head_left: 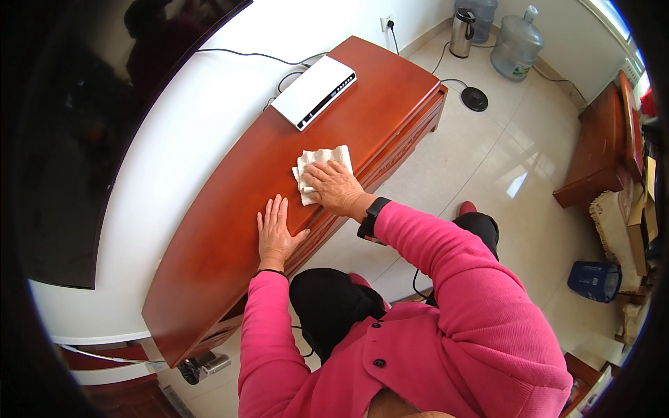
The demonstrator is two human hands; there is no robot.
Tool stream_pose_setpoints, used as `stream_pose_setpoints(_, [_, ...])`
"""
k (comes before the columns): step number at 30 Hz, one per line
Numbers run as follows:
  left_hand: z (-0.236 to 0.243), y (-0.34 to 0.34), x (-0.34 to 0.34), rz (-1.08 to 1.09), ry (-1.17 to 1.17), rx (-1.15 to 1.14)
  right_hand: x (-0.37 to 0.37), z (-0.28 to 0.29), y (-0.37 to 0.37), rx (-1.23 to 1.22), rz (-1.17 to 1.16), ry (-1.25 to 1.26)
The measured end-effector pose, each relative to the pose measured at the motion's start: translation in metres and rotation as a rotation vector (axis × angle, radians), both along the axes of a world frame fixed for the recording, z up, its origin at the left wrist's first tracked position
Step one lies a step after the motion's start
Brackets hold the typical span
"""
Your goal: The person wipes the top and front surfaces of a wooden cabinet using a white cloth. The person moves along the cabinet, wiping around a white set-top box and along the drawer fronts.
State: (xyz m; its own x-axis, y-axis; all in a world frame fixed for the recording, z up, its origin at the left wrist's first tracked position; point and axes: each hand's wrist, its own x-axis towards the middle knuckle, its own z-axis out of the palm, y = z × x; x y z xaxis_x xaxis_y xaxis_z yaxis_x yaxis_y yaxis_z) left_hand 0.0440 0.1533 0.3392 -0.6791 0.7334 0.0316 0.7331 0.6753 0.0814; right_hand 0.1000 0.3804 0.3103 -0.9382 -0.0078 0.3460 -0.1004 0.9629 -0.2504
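A long reddish-brown wooden cabinet [223,188] stretches before me along the wall. My right hand [333,187] presses flat on a white cloth [326,156] that lies partly crumpled on the cabinet top, near its front edge. The palm covers part of the cloth. To the left of it, my left hand [277,233] rests on the bare wood with fingers stretched out and thumb spread, holding nothing. Beyond the cloth, a white set-top box [315,90] sits on the cabinet toward the wall.
A large black television [77,139] hangs at the left. Cables run behind the box to a wall socket [387,24]. On the tiled floor stand a kettle [461,33], its black round base [474,99] and a water bottle [517,43]. A blue bin [594,281] is at the right.
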Motion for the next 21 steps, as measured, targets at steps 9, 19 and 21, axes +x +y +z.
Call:
stream_pose_setpoints(9, [-0.002, 0.003, -0.003, 0.032, -0.01, -0.055, -0.022, 0.008, 0.13, 0.109, -0.32, -0.142])
stream_pose_setpoints(19, [0.004, 0.006, -0.001, 0.049, -0.039, -0.087, -0.021, 0.005, 0.292, 0.033, -0.67, -0.189])
stream_pose_setpoints(21, [0.004, 0.006, -0.001, 0.028, -0.027, -0.063, -0.024, 0.003, 0.303, 0.025, -0.707, -0.185])
